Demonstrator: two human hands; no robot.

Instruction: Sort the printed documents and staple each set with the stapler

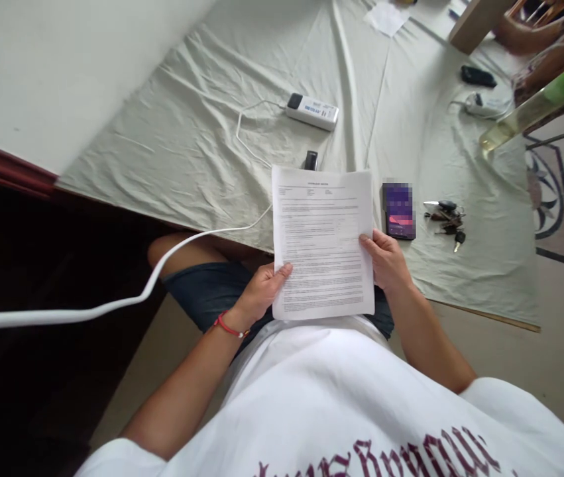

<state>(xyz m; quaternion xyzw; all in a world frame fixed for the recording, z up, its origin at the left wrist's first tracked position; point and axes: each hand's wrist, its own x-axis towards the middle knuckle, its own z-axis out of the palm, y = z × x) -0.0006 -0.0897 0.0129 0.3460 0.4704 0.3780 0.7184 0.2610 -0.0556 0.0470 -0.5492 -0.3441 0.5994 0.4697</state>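
Note:
A white printed sheet of paper (321,245), possibly the top of a thin stack, is held upright at the table's near edge. My left hand (268,286) grips its lower left edge, thumb on the front and fingers hidden behind. On the right edge, my right hand (386,258) pinches the paper the same way, a little higher up. Dense lines of small text cover the page, too small to read. Just right of the paper lies a phone (399,211) with a lit, blurred screen. A small black object (311,159) shows behind the top edge.
A wrinkled pale cloth (202,139) covers the table. On it lie a white power bank-like box (312,111) with a cable (172,255), a bunch of keys (448,217), and a green-capped bottle (535,109). Another person's arm (535,36) shows at the far right.

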